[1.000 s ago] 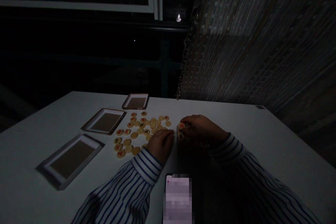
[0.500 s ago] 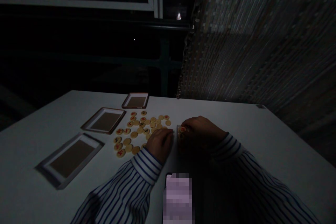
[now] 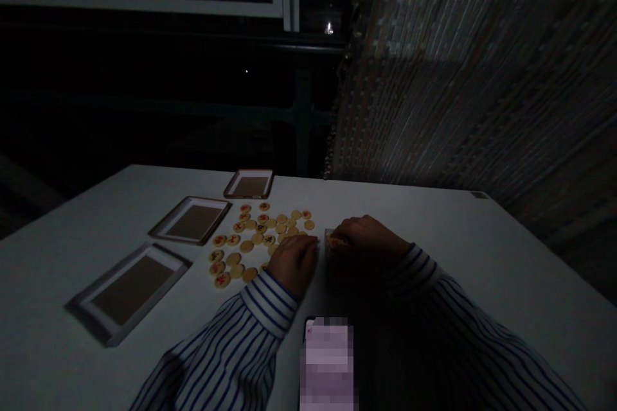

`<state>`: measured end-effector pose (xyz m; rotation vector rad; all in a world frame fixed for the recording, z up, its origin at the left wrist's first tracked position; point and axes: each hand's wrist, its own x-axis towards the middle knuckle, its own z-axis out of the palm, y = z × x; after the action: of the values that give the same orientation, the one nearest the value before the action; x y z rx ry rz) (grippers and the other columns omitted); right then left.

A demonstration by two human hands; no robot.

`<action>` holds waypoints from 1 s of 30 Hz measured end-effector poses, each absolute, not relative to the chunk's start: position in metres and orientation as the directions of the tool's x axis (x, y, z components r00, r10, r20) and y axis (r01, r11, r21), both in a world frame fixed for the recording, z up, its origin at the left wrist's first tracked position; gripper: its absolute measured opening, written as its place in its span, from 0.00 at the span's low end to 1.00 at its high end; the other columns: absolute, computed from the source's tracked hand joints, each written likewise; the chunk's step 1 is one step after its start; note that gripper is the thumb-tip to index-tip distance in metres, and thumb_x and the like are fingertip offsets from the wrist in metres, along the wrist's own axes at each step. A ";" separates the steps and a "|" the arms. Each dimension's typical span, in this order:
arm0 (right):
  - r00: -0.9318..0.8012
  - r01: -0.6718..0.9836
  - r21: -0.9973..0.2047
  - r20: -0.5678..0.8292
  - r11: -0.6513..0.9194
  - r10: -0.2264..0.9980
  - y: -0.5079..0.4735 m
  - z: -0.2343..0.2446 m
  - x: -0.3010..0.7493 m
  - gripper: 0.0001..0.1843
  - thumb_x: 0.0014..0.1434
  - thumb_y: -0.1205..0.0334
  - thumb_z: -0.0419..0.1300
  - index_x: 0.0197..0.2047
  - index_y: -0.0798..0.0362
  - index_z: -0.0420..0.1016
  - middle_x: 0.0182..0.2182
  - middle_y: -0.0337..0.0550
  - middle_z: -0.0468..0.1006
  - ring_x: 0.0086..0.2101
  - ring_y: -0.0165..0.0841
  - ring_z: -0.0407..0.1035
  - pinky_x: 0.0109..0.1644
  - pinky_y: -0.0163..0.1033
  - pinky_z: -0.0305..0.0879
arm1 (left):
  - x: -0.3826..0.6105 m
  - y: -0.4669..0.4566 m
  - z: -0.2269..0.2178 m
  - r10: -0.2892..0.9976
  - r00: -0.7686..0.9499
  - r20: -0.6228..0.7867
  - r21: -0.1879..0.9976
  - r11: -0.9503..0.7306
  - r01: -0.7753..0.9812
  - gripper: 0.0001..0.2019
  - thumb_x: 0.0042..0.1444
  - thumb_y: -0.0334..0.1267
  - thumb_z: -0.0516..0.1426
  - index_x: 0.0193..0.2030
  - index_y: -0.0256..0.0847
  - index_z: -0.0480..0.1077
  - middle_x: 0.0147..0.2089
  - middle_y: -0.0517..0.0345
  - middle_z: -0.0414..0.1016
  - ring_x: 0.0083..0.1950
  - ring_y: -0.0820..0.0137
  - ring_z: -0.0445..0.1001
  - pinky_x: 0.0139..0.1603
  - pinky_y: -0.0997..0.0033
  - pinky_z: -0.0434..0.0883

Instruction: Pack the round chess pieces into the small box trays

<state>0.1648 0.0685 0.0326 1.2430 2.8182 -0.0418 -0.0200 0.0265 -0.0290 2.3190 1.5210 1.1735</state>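
Several round yellow chess discs (image 3: 250, 239) with red or black marks lie scattered on the white table (image 3: 482, 257). My left hand (image 3: 295, 262) rests palm down at the right edge of the pile, fingers curled over a few discs. My right hand (image 3: 367, 239) pinches one red-marked disc (image 3: 336, 241) and holds it low at a dark box (image 3: 337, 263) between my hands. Both sleeves are striped. The scene is very dim.
Three shallow framed trays (image 3: 129, 288) (image 3: 194, 219) (image 3: 249, 184) lie in a diagonal row at the left. A phone (image 3: 326, 359) lies near the table's front edge. A beaded curtain (image 3: 472, 77) hangs behind at the right, dark window at the left.
My right hand has lowered the red-marked disc from above the box down toward it. My left hand has stayed on the pile.
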 end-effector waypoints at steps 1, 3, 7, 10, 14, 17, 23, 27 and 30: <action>-0.674 0.737 0.008 -0.071 0.676 0.735 0.068 0.033 0.165 0.16 0.57 0.54 0.47 0.40 0.51 0.72 0.36 0.46 0.75 0.35 0.34 0.68 0.36 0.36 0.56 | -0.020 0.026 -0.029 0.824 0.192 0.534 0.491 -0.486 0.723 0.10 0.53 0.32 0.50 0.38 0.37 0.70 0.37 0.52 0.75 0.39 0.68 0.72 0.42 0.65 0.70; -0.674 0.735 0.021 -0.080 0.678 0.734 0.068 0.032 0.164 0.17 0.57 0.54 0.46 0.38 0.52 0.72 0.35 0.46 0.75 0.34 0.34 0.68 0.35 0.36 0.56 | -0.020 0.026 -0.029 0.824 0.192 0.533 0.491 -0.486 0.723 0.10 0.53 0.32 0.50 0.38 0.38 0.70 0.37 0.53 0.75 0.40 0.68 0.72 0.42 0.65 0.70; -0.672 0.736 0.024 -0.092 0.677 0.735 0.067 0.033 0.162 0.16 0.57 0.55 0.47 0.38 0.51 0.72 0.35 0.45 0.75 0.35 0.34 0.68 0.35 0.36 0.56 | -0.020 0.026 -0.030 0.836 0.181 0.518 0.498 -0.467 0.731 0.10 0.53 0.33 0.50 0.38 0.37 0.70 0.37 0.52 0.75 0.40 0.68 0.72 0.43 0.65 0.70; -0.666 0.741 0.016 -0.111 0.671 0.738 0.067 0.034 0.160 0.15 0.56 0.56 0.48 0.39 0.52 0.72 0.36 0.46 0.75 0.36 0.35 0.68 0.36 0.37 0.56 | -0.020 0.026 -0.030 0.833 0.185 0.521 0.493 -0.470 0.732 0.10 0.53 0.32 0.50 0.38 0.37 0.70 0.37 0.52 0.75 0.40 0.68 0.72 0.42 0.65 0.70; -0.662 0.742 0.025 -0.126 0.670 0.739 0.068 0.033 0.160 0.15 0.56 0.56 0.48 0.39 0.52 0.72 0.36 0.47 0.75 0.36 0.36 0.68 0.37 0.38 0.56 | -0.020 0.026 -0.030 0.827 0.182 0.532 0.484 -0.474 0.736 0.10 0.53 0.33 0.50 0.38 0.37 0.70 0.36 0.52 0.75 0.39 0.68 0.72 0.42 0.65 0.70; -0.662 0.743 0.020 -0.131 0.669 0.738 0.068 0.033 0.161 0.15 0.55 0.55 0.49 0.38 0.52 0.73 0.36 0.47 0.75 0.36 0.36 0.68 0.37 0.38 0.56 | -0.020 0.026 -0.031 0.825 0.194 0.531 0.478 -0.481 0.735 0.10 0.53 0.33 0.50 0.38 0.37 0.70 0.36 0.52 0.75 0.40 0.68 0.72 0.42 0.65 0.70; -0.667 0.742 -0.010 -0.110 0.670 0.737 0.067 0.037 0.163 0.16 0.57 0.55 0.48 0.40 0.50 0.73 0.36 0.46 0.75 0.36 0.34 0.68 0.36 0.36 0.56 | -0.020 0.026 -0.030 0.825 0.193 0.531 0.474 -0.478 0.739 0.10 0.52 0.32 0.50 0.38 0.37 0.70 0.36 0.52 0.75 0.39 0.68 0.72 0.41 0.65 0.71; -0.667 0.741 -0.010 -0.130 0.672 0.734 0.068 0.038 0.163 0.17 0.58 0.54 0.46 0.40 0.50 0.73 0.37 0.46 0.74 0.36 0.35 0.68 0.35 0.36 0.56 | -0.020 0.026 -0.030 0.821 0.200 0.535 0.465 -0.484 0.742 0.10 0.53 0.32 0.50 0.38 0.38 0.70 0.36 0.53 0.75 0.39 0.68 0.72 0.42 0.65 0.70; -0.664 0.743 -0.017 -0.144 0.669 0.733 0.068 0.037 0.163 0.17 0.58 0.54 0.46 0.40 0.50 0.73 0.37 0.46 0.74 0.36 0.35 0.68 0.36 0.36 0.55 | -0.020 0.026 -0.030 0.825 0.199 0.529 0.460 -0.476 0.749 0.10 0.53 0.32 0.50 0.38 0.38 0.70 0.36 0.53 0.75 0.40 0.68 0.72 0.42 0.65 0.70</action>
<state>0.1635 0.0679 0.0370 1.2238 2.7545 -0.1122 -0.0196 0.0262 -0.0302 2.3530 1.5508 1.1429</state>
